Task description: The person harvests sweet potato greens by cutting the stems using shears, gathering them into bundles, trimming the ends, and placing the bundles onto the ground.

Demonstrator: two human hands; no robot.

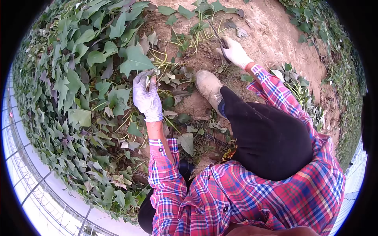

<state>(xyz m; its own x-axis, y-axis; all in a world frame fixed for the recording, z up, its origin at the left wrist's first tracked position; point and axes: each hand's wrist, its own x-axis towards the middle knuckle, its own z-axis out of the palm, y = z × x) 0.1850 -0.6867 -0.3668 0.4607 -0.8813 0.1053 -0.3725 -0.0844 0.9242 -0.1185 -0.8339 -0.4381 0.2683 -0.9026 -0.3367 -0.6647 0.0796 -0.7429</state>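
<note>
Scissors gripped by right hand's curled fingers, 1 o'clock. Left hand's fingers bent at 10 o'clock, hold can't be told. Vines at 12 could be nicked by a stray snip.

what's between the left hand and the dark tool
In the head view, yellowish stems, some leaves and brown soil lie between the left hand and the dark tool.

Brown soil, green vines, leafy heap
</note>
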